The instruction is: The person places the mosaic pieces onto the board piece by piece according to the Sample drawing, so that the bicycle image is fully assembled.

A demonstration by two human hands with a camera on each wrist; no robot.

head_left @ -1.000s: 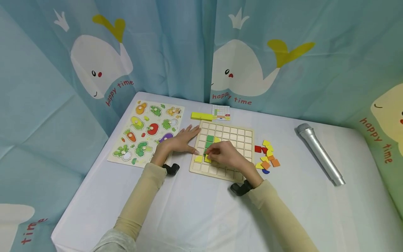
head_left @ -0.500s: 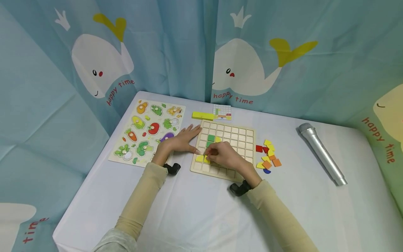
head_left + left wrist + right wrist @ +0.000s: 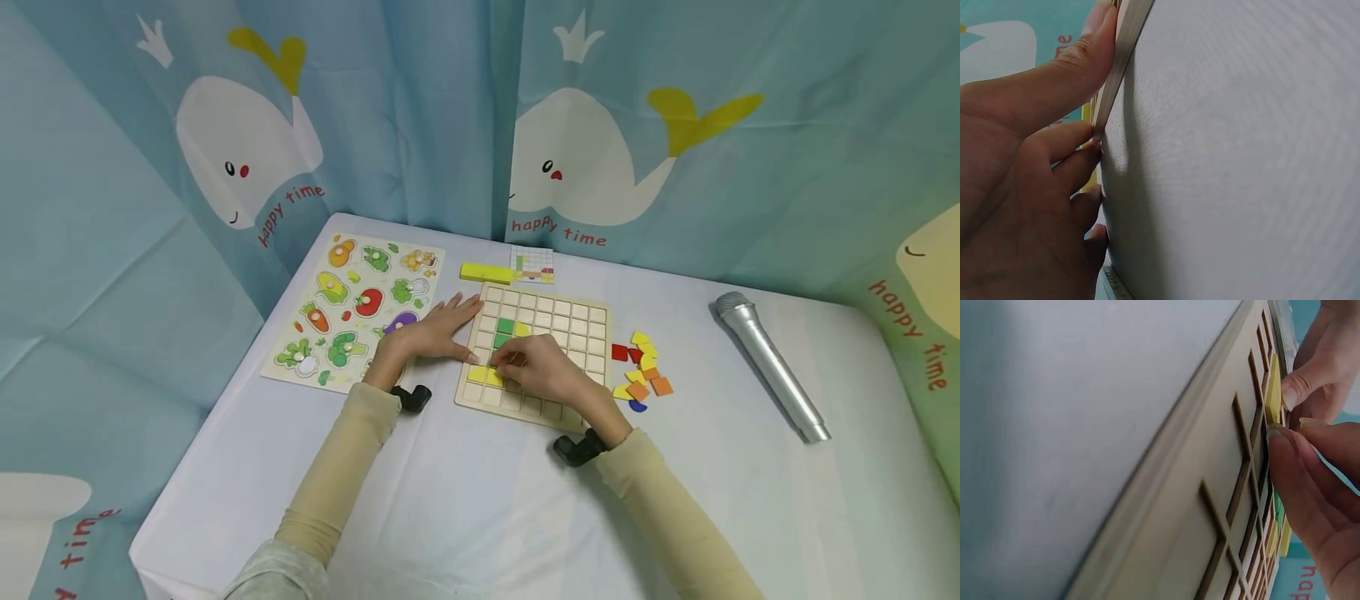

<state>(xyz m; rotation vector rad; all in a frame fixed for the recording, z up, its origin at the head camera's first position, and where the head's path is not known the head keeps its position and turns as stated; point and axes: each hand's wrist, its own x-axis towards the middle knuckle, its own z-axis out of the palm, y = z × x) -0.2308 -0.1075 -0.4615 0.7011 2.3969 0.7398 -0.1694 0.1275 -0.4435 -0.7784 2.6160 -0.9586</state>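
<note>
A wooden grid board (image 3: 513, 402) lies on the table in the head view. My left hand (image 3: 433, 332) rests along its left edge, fingers spread, thumb at the rim. My right hand (image 3: 542, 365) bends over the board, its thumb and fingertips pinching a yellow tile (image 3: 494, 377) in the grid. Directly left of that is another yellow tile (image 3: 476, 374). Beyond the right fingers sit green tiles (image 3: 506, 326) and a yellow piece (image 3: 522, 330). In the right wrist view, thumb and fingers (image 3: 1297, 481) come together at the grid; they partly hide the held tile.
A vegetable puzzle board (image 3: 352, 321) lies left. Behind the grid are a yellow bar (image 3: 486, 273) and a printed pattern card (image 3: 532, 264). Loose red, yellow, orange and blue pieces (image 3: 637, 390) lie to the right, with a silver microphone (image 3: 772, 367) farther right. A printed curtain surrounds the table.
My right fingers have shifted slightly at the same spot, and the yellow tile under them now lies more in line with its yellow neighbour. My left hand stays at the board's edge.
</note>
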